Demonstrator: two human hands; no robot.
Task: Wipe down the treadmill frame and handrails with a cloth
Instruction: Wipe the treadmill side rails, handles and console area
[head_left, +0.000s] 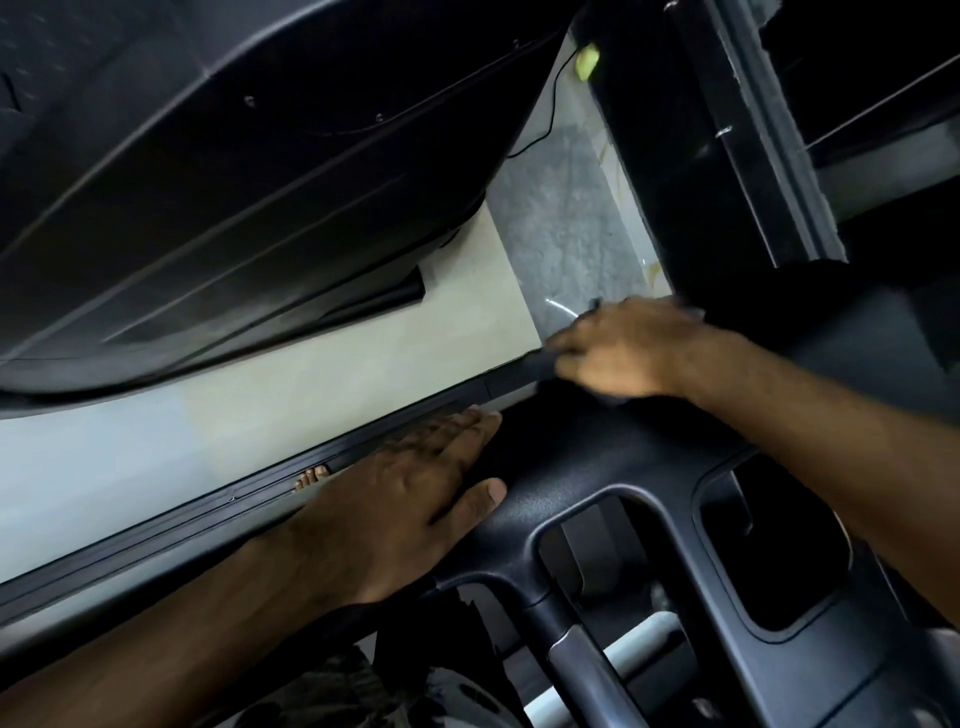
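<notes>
We are in the wiping step, working along the far edge of the treadmill console (587, 467), where its textured black top meets the frame rail (249, 506) that runs off towards the lower left.

Our left hand (405, 499) lies flat at the console's left edge. The fingers are straight and together, the thumb is spread, and it holds nothing. It looks to be steadying us.

Our right hand (628, 348) is farther along the same edge, at the far corner where the rail ends, and it is smeared with motion. A dark fold showing under the heel of that hand is probably the cloth (610, 399). It is black against black plastic and blurred, so we cannot tell whether the fingers curl round it or press it flat.

Judging by position, the console edge and rail end are being done now. The grip bar (584, 670) at the near edge and the looped handles round the console openings appear not yet reached.

The next move calls for dragging the cloth back along the rail towards our left hand, keeping it pressed into the rail's grooves. The left hand must lift clear so the pass can run through. After that we need to wrap the cloth round the grip bar rather than skim it.

Beyond the rail lie a pale floor (311, 374) and a second dark machine (208, 182).
</notes>
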